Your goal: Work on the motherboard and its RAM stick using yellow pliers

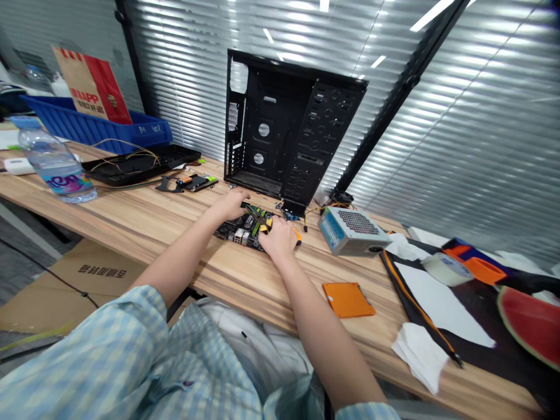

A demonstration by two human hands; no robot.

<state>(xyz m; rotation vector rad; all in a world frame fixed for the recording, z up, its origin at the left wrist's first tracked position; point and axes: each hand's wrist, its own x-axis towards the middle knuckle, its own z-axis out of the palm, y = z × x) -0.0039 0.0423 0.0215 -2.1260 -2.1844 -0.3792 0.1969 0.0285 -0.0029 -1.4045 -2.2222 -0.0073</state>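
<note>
A dark motherboard (230, 229) with green slots and metal ports lies flat on the wooden table (170, 224). My left hand (231, 204) is closed at its far left edge, with the fingers curled and their tips partly hidden. In my right hand (280, 235) are pliers (263, 221) with yellow-orange handles. Their dark jaws point left over the board, among its parts; what they touch is too small to tell. Just behind the board, a black computer case (301, 137) stands upright with its inside facing me.
To the right are a power supply (356, 232), an orange drive (349, 299), tissues (420, 354) and a roll of tape (447, 268). A water bottle (56, 166), a blue bin (144, 133), a black panel (140, 166) and small parts (192, 182) are on the left.
</note>
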